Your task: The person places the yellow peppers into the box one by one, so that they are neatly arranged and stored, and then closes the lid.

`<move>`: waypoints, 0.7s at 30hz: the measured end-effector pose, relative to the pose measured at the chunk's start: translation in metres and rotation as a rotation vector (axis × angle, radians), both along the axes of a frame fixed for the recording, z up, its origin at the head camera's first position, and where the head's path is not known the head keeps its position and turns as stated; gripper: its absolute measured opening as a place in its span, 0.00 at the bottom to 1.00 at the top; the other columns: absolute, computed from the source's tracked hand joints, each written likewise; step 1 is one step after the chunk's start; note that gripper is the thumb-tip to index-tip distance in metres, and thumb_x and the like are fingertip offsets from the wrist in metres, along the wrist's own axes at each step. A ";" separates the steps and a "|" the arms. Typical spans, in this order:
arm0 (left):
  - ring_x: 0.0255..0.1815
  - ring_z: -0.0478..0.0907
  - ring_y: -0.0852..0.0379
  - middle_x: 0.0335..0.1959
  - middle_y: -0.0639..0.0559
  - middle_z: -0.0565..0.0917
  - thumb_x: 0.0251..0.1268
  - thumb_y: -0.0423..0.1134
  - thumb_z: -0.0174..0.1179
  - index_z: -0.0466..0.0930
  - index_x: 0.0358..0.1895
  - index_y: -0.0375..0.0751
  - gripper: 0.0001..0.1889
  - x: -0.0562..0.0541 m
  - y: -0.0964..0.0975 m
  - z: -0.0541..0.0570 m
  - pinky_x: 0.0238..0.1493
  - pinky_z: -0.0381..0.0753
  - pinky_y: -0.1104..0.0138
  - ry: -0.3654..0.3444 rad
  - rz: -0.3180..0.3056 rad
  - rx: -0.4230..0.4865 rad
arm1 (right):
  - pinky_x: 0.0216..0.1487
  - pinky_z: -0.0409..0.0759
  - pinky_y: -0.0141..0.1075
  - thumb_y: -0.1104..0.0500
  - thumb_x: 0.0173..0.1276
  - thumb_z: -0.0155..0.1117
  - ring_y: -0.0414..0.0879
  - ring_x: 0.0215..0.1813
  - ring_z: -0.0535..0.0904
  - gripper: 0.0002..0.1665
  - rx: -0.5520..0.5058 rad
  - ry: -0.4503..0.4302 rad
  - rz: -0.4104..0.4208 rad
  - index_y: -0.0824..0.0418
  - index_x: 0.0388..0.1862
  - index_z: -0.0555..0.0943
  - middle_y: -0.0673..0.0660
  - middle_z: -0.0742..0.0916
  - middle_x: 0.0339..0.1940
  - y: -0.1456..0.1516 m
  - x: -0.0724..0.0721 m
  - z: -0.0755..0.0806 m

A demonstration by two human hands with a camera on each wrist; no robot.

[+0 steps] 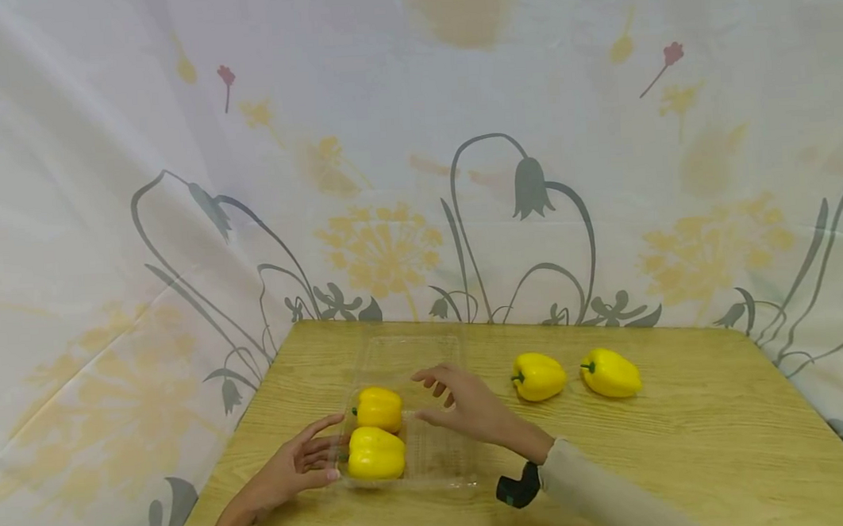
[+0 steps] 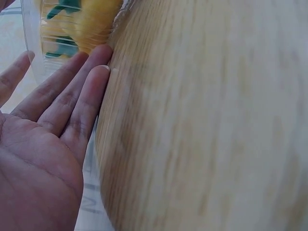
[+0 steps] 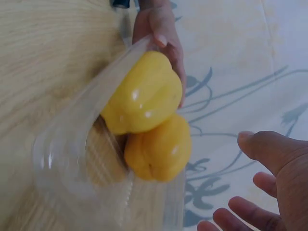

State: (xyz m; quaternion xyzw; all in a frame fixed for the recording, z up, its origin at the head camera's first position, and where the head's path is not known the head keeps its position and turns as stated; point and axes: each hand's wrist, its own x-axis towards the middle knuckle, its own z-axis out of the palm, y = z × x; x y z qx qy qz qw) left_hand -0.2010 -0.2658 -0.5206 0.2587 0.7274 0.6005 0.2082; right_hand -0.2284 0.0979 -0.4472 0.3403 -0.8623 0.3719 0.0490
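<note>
A clear plastic container (image 1: 439,453) is set on the wood-grained desk (image 1: 731,437). In its left part, a nearer yellow pepper (image 1: 377,456) and a farther yellow pepper (image 1: 381,408) are lodged side by side. To the right of the container, a third pepper (image 1: 540,377) and a fourth pepper (image 1: 613,374) are laid near each other on the desk. The left hand (image 1: 292,464) is placed at the container's left wall, its fingers extended and its grip released. The right hand (image 1: 468,407) is held over the container, its fingers loosely bent and its grip likewise released.
</note>
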 end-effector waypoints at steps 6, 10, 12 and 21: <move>0.67 0.73 0.66 0.76 0.25 0.61 0.78 0.30 0.57 0.46 0.84 0.41 0.40 0.000 0.000 -0.001 0.64 0.75 0.68 0.009 -0.004 0.006 | 0.43 0.86 0.43 0.48 0.72 0.72 0.45 0.45 0.80 0.29 -0.014 0.031 -0.038 0.56 0.67 0.79 0.53 0.83 0.51 0.023 -0.003 0.001; 0.67 0.74 0.67 0.76 0.24 0.61 0.77 0.30 0.57 0.46 0.84 0.40 0.40 0.000 0.000 -0.002 0.64 0.76 0.67 0.026 -0.011 0.018 | 0.43 0.86 0.42 0.49 0.71 0.72 0.46 0.46 0.80 0.29 -0.009 0.043 -0.066 0.56 0.67 0.79 0.53 0.83 0.51 0.039 -0.004 0.002; 0.67 0.73 0.66 0.76 0.24 0.61 0.77 0.29 0.57 0.46 0.84 0.38 0.40 -0.001 0.000 -0.003 0.63 0.77 0.66 0.037 -0.015 0.026 | 0.42 0.86 0.41 0.49 0.71 0.73 0.47 0.46 0.80 0.29 0.000 0.064 -0.083 0.56 0.67 0.80 0.54 0.83 0.51 0.046 -0.006 0.001; 0.69 0.73 0.66 0.76 0.24 0.61 0.77 0.28 0.56 0.45 0.84 0.36 0.40 -0.002 0.000 -0.005 0.63 0.78 0.64 0.050 -0.018 0.040 | 0.42 0.86 0.44 0.50 0.69 0.75 0.47 0.46 0.81 0.28 0.009 0.085 -0.174 0.56 0.65 0.81 0.52 0.84 0.50 0.079 -0.013 0.002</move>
